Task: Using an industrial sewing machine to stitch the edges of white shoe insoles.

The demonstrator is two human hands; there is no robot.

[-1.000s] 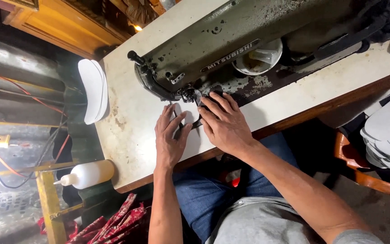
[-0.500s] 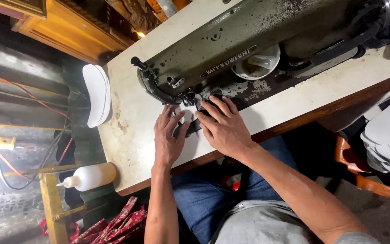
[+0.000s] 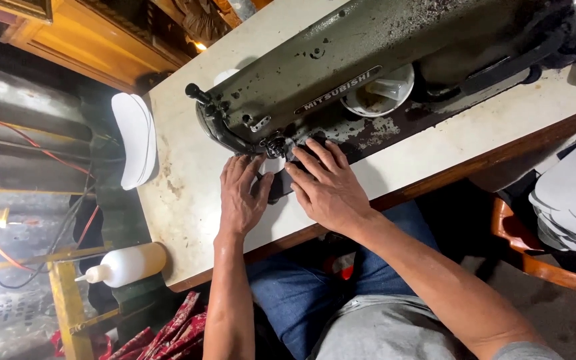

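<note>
A worn, stained cream-white table top [image 3: 188, 200] with a brown wooden edge ran from lower left to upper right. On it stood a dull green metal sewing machine [image 3: 368, 73]; a dark fabric piece [image 3: 280, 188] lay at centre.

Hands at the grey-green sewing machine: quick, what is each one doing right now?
Left hand: open, flat on the small dark workpiece beside the needle.
Right hand: open, fingers pressing the same piece; nothing gripped.
</note>
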